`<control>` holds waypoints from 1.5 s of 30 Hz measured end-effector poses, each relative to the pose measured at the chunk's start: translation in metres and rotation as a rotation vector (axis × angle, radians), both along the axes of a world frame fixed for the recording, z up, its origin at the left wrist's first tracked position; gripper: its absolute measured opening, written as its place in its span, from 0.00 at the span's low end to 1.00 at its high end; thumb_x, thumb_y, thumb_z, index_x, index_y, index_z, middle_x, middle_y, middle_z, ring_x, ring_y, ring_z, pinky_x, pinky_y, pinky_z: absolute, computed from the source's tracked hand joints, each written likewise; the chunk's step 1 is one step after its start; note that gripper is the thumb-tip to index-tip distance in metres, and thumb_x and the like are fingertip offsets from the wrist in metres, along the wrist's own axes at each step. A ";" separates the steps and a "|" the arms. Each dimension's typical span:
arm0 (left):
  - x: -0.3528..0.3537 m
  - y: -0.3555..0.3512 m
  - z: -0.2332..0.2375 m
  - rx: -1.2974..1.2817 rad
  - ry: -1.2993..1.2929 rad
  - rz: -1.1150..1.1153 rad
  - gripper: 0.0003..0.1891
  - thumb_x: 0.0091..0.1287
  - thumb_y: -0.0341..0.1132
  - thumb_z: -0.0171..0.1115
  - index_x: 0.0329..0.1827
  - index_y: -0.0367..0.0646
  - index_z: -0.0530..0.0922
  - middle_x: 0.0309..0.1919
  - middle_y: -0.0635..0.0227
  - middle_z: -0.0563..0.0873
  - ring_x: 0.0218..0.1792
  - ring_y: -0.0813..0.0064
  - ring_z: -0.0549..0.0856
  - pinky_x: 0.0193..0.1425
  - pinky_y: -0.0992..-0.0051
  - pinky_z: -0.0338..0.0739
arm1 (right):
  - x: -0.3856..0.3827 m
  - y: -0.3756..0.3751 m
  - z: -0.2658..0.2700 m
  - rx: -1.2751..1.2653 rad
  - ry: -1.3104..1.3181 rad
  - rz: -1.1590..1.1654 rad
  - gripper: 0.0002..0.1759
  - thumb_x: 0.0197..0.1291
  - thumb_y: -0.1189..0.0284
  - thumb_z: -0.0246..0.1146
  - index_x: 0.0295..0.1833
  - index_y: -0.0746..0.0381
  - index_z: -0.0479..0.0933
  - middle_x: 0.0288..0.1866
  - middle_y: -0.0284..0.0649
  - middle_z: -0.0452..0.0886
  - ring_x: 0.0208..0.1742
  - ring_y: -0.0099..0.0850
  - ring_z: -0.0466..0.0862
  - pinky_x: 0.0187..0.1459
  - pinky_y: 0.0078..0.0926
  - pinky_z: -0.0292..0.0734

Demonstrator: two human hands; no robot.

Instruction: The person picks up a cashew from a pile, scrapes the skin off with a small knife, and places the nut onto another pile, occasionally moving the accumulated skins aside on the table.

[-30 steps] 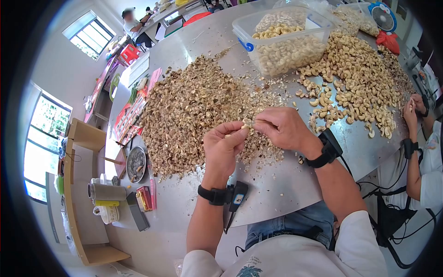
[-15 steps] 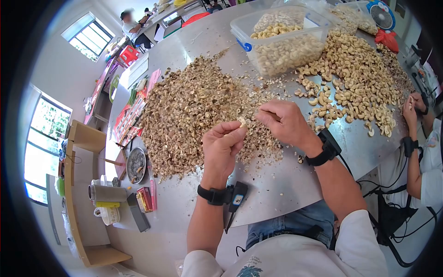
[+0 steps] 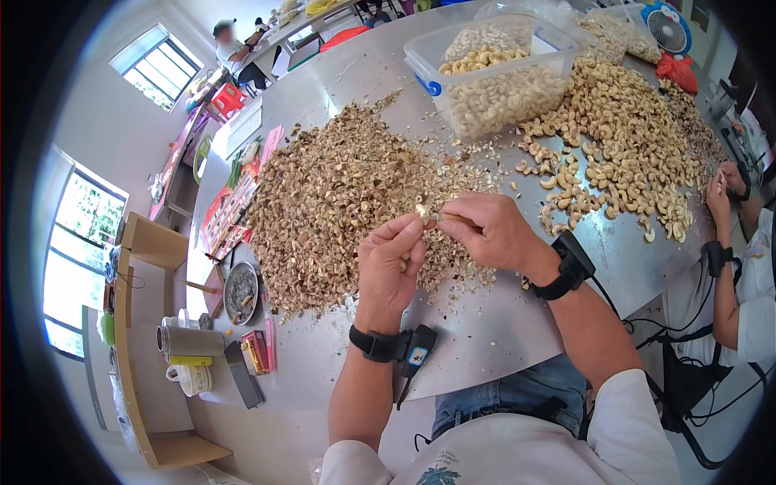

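Between thumb and index finger, my left hand (image 3: 392,260) pinches a pale cashew (image 3: 422,212) above the brown heap of small shell and nut pieces (image 3: 323,186). Just right of it, my right hand (image 3: 493,232) is closed, its fingertips close to the cashew. What those fingertips hold, if anything, is too small to make out. Whole cashews (image 3: 630,137) form a pile on the right, beside a clear plastic box (image 3: 505,101) of cashews.
The metal table (image 3: 517,323) carries a round ash-filled dish (image 3: 241,293), a metal cylinder (image 3: 190,341) and a small fan (image 3: 667,31). At the right edge are a co-worker's hands (image 3: 719,190); another person (image 3: 234,52) sits far back.
My right hand has moved left and slightly down, bringing its fingertips close to the cashew. My left hand still pinches the cashew in nearly the same place.
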State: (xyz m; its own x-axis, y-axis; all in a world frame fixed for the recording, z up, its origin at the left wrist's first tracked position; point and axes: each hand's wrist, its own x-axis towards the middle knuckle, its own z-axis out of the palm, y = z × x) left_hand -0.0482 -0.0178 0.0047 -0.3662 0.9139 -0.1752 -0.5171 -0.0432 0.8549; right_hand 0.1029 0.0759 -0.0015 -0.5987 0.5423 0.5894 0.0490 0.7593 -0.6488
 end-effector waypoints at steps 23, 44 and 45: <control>0.010 0.000 0.000 0.034 0.044 -0.164 0.09 0.65 0.23 0.58 0.48 0.34 0.78 0.33 0.59 0.85 0.15 0.87 0.70 0.15 0.87 0.58 | 0.004 -0.002 0.011 -1.023 0.200 0.276 0.09 0.61 0.71 0.64 0.37 0.67 0.78 0.26 0.31 0.77 0.25 0.17 0.74 0.26 0.15 0.69; 0.008 0.003 -0.004 0.059 0.005 -0.046 0.08 0.69 0.30 0.57 0.47 0.36 0.78 0.33 0.65 0.84 0.15 0.86 0.70 0.16 0.86 0.59 | -0.004 -0.002 -0.006 -0.041 0.035 -0.090 0.08 0.62 0.70 0.56 0.34 0.63 0.76 0.30 0.45 0.76 0.33 0.47 0.78 0.33 0.41 0.73; 0.007 0.003 -0.005 0.053 -0.016 -0.039 0.08 0.69 0.30 0.57 0.47 0.36 0.78 0.32 0.66 0.84 0.16 0.86 0.70 0.16 0.87 0.59 | -0.004 -0.002 -0.006 -0.036 0.043 -0.087 0.08 0.62 0.70 0.57 0.34 0.63 0.76 0.30 0.45 0.76 0.33 0.47 0.78 0.32 0.41 0.72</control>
State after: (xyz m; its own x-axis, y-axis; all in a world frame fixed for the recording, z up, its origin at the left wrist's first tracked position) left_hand -0.0414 -0.0153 -0.0003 -0.3272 0.9357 -0.1322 -0.5331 -0.0673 0.8434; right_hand 0.0989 0.0741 -0.0072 -0.5227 0.6123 0.5932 0.0851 0.7298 -0.6783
